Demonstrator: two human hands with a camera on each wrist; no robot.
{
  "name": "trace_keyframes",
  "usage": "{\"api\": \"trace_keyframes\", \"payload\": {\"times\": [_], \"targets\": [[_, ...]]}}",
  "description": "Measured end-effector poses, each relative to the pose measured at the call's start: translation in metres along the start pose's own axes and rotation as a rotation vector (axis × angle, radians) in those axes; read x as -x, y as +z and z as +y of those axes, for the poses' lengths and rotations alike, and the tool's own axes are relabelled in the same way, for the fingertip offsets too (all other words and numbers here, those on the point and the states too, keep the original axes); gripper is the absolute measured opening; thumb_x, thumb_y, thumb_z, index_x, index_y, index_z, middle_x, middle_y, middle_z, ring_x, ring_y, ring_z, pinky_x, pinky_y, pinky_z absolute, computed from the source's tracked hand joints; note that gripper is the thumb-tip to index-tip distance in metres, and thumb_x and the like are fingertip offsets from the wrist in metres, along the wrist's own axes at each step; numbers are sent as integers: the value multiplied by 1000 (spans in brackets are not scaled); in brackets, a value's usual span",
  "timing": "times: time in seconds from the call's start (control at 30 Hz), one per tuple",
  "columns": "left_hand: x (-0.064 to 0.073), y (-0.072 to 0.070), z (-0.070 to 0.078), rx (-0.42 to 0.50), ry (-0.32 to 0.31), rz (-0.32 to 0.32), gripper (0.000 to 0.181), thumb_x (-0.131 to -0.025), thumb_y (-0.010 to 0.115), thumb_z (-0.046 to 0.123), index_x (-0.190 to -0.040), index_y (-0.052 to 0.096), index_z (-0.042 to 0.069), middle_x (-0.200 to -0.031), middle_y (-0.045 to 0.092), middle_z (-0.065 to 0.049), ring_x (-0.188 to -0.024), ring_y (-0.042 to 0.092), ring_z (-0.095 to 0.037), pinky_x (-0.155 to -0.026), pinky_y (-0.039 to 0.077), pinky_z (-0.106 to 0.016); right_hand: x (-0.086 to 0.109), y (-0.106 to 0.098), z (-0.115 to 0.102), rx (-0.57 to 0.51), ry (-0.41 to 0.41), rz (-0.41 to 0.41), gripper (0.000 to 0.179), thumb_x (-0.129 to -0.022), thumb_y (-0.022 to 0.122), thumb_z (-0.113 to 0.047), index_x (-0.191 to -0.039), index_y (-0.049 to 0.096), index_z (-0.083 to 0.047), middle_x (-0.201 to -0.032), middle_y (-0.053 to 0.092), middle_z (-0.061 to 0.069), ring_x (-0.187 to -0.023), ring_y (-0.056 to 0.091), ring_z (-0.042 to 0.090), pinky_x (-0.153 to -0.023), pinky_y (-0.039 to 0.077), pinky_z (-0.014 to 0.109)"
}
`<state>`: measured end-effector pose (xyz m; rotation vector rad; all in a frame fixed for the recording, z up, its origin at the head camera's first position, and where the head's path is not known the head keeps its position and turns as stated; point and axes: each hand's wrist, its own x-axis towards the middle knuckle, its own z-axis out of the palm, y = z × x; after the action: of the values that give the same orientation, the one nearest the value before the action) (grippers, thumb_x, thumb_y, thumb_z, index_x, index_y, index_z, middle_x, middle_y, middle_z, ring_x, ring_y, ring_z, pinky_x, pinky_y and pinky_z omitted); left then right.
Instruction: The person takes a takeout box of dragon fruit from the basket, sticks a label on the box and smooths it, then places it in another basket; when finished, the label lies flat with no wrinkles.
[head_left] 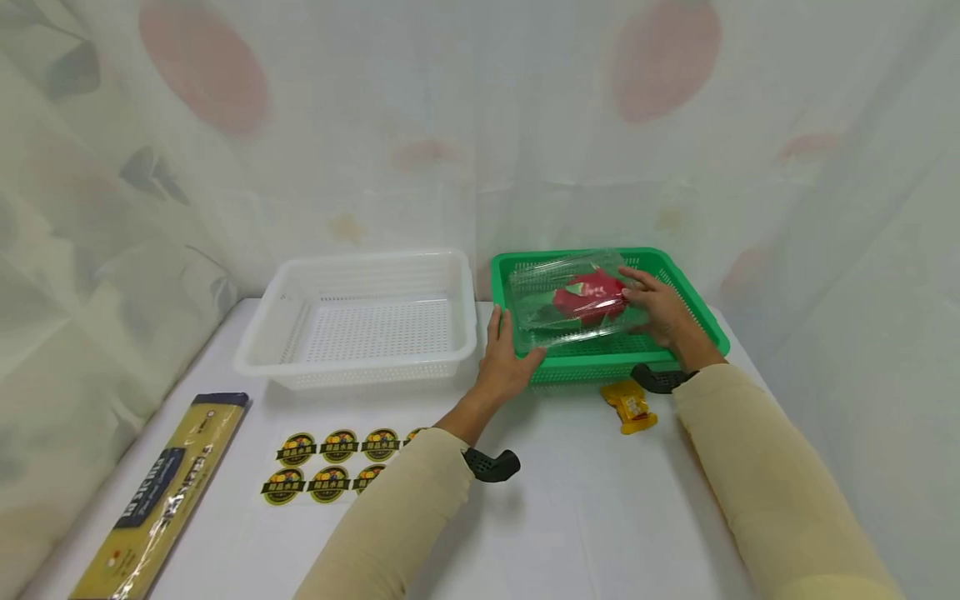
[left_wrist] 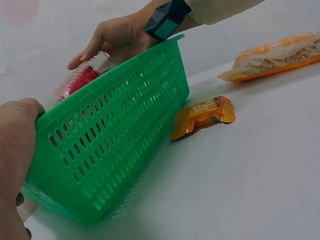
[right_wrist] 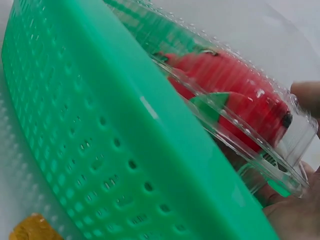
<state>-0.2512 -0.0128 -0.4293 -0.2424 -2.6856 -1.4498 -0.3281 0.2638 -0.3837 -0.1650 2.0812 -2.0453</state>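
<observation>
on the counter (head_left: 570, 508), partly inside a green plastic basket (head_left: 585, 365), a clear clamshell box (head_left: 551, 283) is held tilted. its right end is pinched by the grip of the right hand (head_left: 662, 312); the basket's near-left corner is touched by the left hand (head_left: 506, 363), whose grip is spread. within the box a red dragon fruit (head_left: 595, 294) is enclosed.

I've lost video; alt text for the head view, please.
The right hand grips a clear box holding a red fruit, partly inside a green basket; the left hand is at that basket's near-left corner. A white basket stands to the left.
</observation>
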Motion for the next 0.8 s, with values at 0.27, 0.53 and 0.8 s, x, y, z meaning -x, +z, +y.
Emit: {"api": "trace_keyframes", "payload": {"times": [0.27, 0.53, 0.8], "targets": [[-4, 3, 0, 16, -7, 3, 87, -93, 56, 42, -155, 6, 7, -160, -6, 1, -143, 15, -26, -104, 23, -62, 2, 7, -3, 2, 11, 140, 47, -103, 45, -16, -150, 39, -17, -150, 27, 17, -134, 25, 39, -95, 31, 69], [-8, 6, 4, 5, -15, -7, 88, -92, 57, 44, -156, 7, 9, -161, -4, 2, -143, 15, -26, -105, 22, -60, 7, 4, -5, -58, 69, 263, 49, -103, 47, -20, -150, 37, -21, -151, 29, 15, -134, 31, 34, -95, 34, 66], [-11, 4, 3, 6, -40, -16, 88, -93, 57, 46, -156, 8, 9, -161, -4, 2, -142, 16, -30, -104, 20, -64, 11, 0, -14, -154, 64, 317, 48, -102, 48, -20, -150, 39, -21, -141, 40, 7, -115, 47, 25, -94, 33, 66]]}}
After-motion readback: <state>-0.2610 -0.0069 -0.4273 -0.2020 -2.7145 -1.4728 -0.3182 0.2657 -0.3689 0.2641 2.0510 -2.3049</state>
